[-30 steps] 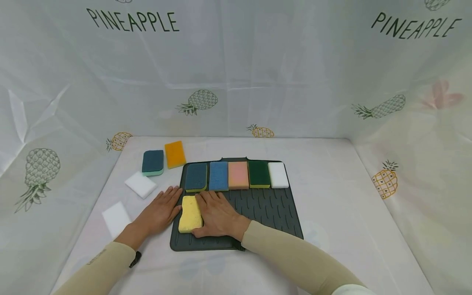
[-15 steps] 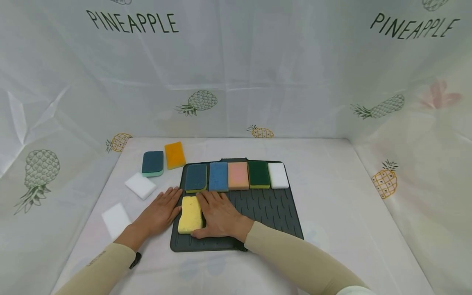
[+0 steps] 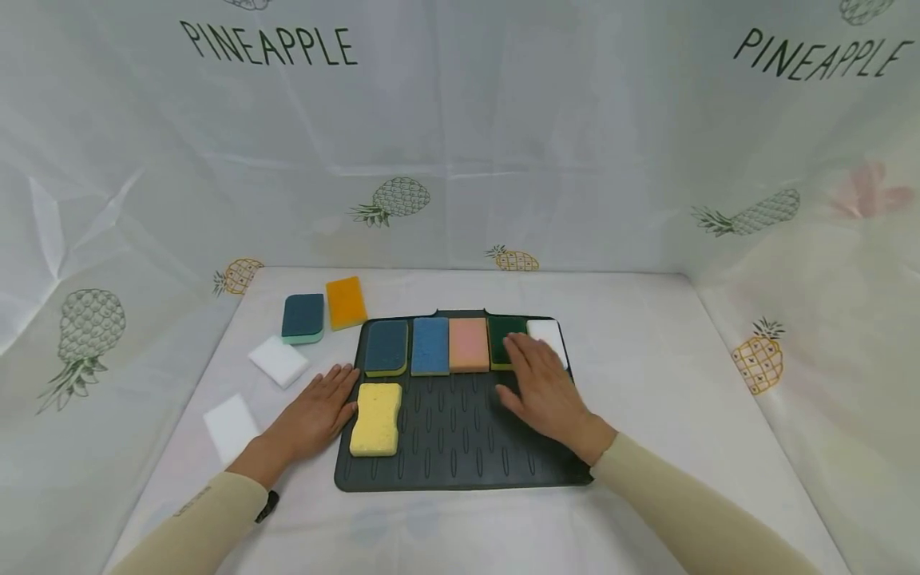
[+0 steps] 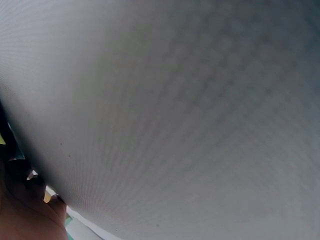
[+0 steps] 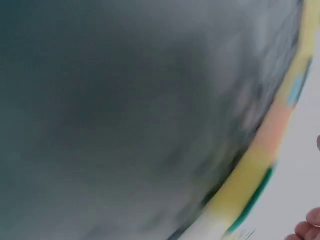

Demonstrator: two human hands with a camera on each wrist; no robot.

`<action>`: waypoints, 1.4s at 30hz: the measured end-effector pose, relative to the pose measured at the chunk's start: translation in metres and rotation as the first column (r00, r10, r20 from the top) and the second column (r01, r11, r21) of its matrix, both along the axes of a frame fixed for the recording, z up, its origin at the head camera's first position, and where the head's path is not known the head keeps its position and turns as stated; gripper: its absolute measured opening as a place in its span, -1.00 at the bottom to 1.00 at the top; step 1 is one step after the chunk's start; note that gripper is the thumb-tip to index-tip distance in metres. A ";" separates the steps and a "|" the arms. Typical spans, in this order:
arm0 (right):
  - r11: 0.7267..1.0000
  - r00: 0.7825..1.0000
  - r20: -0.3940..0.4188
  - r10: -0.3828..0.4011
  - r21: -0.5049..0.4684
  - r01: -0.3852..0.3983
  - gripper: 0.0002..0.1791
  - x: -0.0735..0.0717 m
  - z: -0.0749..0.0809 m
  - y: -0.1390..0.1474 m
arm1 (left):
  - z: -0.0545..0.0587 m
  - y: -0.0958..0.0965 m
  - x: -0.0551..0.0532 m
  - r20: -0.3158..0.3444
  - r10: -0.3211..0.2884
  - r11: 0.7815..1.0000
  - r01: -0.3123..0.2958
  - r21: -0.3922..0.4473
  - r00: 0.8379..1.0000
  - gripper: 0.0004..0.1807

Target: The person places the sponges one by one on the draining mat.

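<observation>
My left hand [image 3: 309, 417] rests flat with straight fingers at the left edge of the dark grey ridged mat [image 3: 460, 439]. A yellow notched sponge [image 3: 375, 421] lies on the mat just right of that hand. Over the mat's right part, my right hand [image 3: 544, 390] holds nothing, its fingers extended and covering parts of a dark green scrub sponge [image 3: 503, 331] and a white sponge [image 3: 548, 331]. Left of these, in the same back row, lie a pink sponge [image 3: 469, 345], a blue sponge [image 3: 430, 346] and a dark blue scrub sponge [image 3: 386, 347].
Left of the mat lie a dark blue and mint scrub sponge [image 3: 303, 317], an orange sponge [image 3: 346, 303], a white sponge [image 3: 279, 361] and another white sponge [image 3: 231, 427] near the left forearm. A pineapple-printed sheet [image 3: 460, 120] stands behind the table.
My right hand has left the yellow sponge and moved right and back, towards the dark green and white sponges. The yellow sponge stays on the mat; my left hand keeps its place.
</observation>
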State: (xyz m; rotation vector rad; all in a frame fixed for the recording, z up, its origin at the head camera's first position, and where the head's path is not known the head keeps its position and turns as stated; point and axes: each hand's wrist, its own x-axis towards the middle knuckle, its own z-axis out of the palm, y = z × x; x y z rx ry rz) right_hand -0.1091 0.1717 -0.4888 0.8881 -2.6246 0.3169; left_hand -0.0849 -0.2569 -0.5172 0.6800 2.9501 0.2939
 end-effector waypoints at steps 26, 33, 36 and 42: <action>0.955 0.920 0.361 -0.156 0.294 0.047 -0.17 -0.002 -0.022 0.125 | 0.005 0.007 -0.002 0.003 0.005 1.000 -0.005 -0.029 1.000 -0.30; 0.955 0.924 0.355 -0.140 0.296 0.031 -0.15 -0.005 -0.026 0.128 | 0.007 0.006 -0.004 0.032 0.006 0.999 -0.005 -0.039 0.999 -0.30; 0.957 0.925 0.355 -0.136 0.289 0.030 -0.14 -0.005 -0.028 0.129 | 0.010 0.006 -0.005 0.055 0.011 0.998 -0.008 -0.058 0.998 -0.29; 0.961 0.918 0.373 -0.133 0.276 0.028 -0.13 -0.006 -0.030 0.127 | 0.019 0.009 -0.007 0.061 0.015 0.994 -0.008 -0.105 0.998 -0.36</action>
